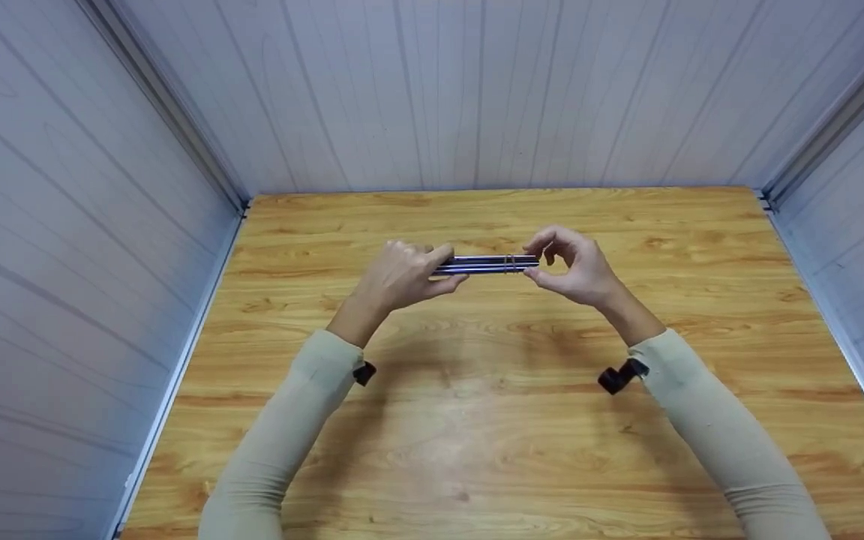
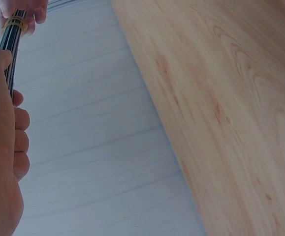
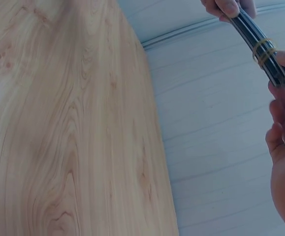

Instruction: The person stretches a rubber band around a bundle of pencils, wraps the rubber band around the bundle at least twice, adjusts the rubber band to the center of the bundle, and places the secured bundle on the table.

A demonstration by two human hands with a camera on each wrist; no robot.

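A bundle of slim, dark, pen-like sticks (image 1: 483, 265) is held up level over the table between the two hands. A yellowish rubber band (image 2: 15, 22) is wound round the bundle close to its right end. My left hand (image 1: 408, 276) grips the left end, thumb along one side and fingers curled round the other, covering that end. At the other end, my right hand (image 1: 580, 268) has thumb and fingertips on the sticks just beyond the band, pinching them. The right wrist view shows the stick ends (image 3: 281, 78) between that thumb and a finger.
Beneath the hands lies a wood-grain table (image 1: 462, 435). Pale panel walls rise at the back (image 1: 432, 90), at the left (image 1: 49, 247) and at the right (image 1: 859, 225). A small black device (image 1: 615, 379) sits at the right sleeve cuff, another (image 1: 364, 373) at the left.
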